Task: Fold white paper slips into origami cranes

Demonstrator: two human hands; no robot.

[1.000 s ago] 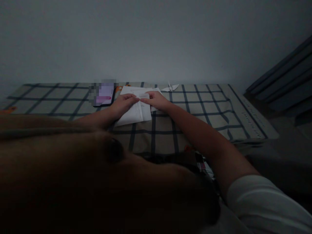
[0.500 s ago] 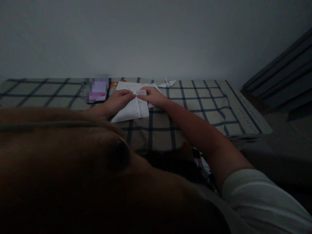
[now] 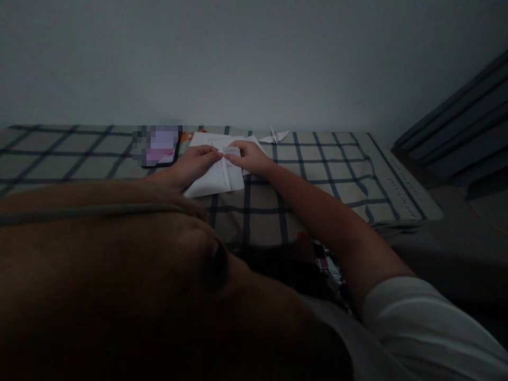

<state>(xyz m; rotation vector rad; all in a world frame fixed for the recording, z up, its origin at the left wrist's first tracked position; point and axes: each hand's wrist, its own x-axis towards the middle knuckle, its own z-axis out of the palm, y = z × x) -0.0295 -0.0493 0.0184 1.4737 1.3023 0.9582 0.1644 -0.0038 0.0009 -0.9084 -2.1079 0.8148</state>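
A white sheet of paper [image 3: 212, 180] with printed lines lies partly folded on a checked cloth. My left hand [image 3: 197, 163] pinches it near the top, thumb and fingers pressed together. From the other side my right hand [image 3: 252, 157] grips the same paper, its thumb close to the left thumb. Under and behind it are more white sheets [image 3: 202, 139]. A folded paper crane [image 3: 274, 136] rests just past my right hand. To the left lies a phone [image 3: 163, 145] with a lit, partly blurred screen.
A tan animal's head [image 3: 130, 264], seemingly a dog's, fills the lower left and hides much of my left arm. The checked cloth [image 3: 329, 180] covers a low surface against a pale wall [image 3: 254, 63]. A grey curtain [image 3: 456, 121] hangs at the right.
The tan head has shifted a little right and down. Both hands keep their pinch on the paper, with hardly any movement.
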